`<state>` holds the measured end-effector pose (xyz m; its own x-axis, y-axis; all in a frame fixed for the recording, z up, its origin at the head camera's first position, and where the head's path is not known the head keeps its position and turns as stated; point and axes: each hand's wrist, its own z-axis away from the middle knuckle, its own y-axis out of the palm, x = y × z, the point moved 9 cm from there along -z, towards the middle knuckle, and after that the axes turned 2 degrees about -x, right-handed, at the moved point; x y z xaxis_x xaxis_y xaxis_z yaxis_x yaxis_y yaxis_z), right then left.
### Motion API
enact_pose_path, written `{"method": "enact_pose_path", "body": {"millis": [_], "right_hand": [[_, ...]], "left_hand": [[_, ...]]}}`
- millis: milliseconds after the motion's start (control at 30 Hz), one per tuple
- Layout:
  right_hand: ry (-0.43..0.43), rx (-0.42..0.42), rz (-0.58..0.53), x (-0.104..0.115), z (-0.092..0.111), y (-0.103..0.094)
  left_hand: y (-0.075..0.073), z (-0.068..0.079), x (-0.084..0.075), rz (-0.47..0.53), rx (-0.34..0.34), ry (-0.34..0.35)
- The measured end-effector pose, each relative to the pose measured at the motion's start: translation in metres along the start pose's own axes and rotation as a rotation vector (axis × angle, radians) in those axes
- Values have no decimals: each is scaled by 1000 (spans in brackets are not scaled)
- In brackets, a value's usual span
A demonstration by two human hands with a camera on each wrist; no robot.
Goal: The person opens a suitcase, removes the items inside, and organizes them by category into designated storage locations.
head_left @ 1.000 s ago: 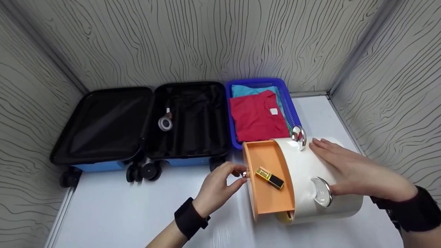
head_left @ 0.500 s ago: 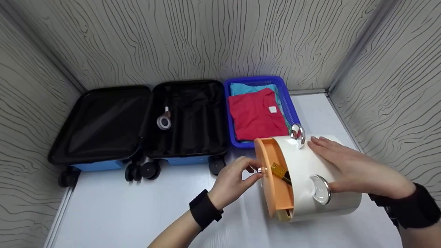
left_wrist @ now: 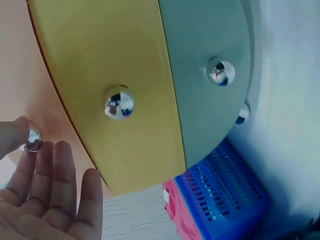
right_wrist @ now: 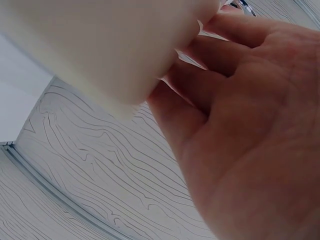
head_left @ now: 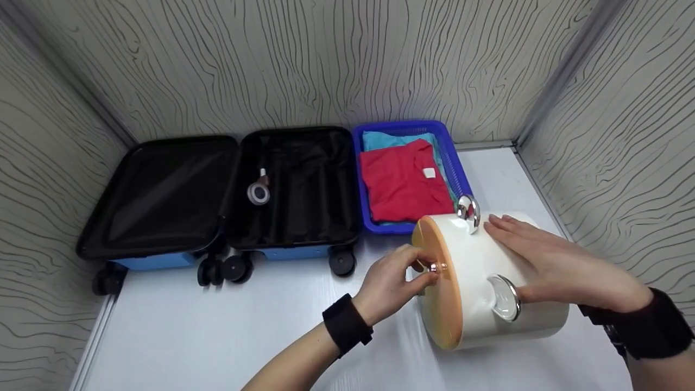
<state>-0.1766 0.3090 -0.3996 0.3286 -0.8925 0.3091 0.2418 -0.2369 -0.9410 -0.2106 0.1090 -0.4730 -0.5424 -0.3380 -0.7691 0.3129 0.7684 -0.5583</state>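
A white rounded storage box (head_left: 478, 260) with two silver-rimmed, ear-like loops stands at the right of the head view. My left hand (head_left: 388, 282) pinches the small shiny knob (left_wrist: 33, 140) of its orange drawer (head_left: 437, 239), whose front sits flush with the box. Below it, the left wrist view shows a yellow drawer (left_wrist: 100, 40) and a green drawer (left_wrist: 205, 30), both shut, each with a round silver knob. My right hand (head_left: 554, 266) rests on top of the box, fingers straight, thumb beside the nearer loop (head_left: 507, 298). The lipstick is hidden inside the orange drawer.
Behind the box stands a blue basket (head_left: 453, 163) with a folded red shirt (head_left: 399, 179) over turquoise cloth. Left of it lies an open black-lined suitcase (head_left: 309, 195) on wheels, a small round-headed item (head_left: 258, 193) inside. Patterned walls enclose the white table (head_left: 217, 336).
My left hand has pushed the orange drawer rightward into the box, from well out to flush. The lipstick in it has gone out of sight. My right hand has stayed on top.
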Motion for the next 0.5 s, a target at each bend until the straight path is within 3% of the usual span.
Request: {"method": "enact_pose_path", "body": {"millis": [233,500], "right_hand": [[13,11,-1,-1,1,0],[14,3,-13,0,1,0]], "left_hand": [[5,0,2,36,-14,-12],[11,6,9,45,-37,52]]}}
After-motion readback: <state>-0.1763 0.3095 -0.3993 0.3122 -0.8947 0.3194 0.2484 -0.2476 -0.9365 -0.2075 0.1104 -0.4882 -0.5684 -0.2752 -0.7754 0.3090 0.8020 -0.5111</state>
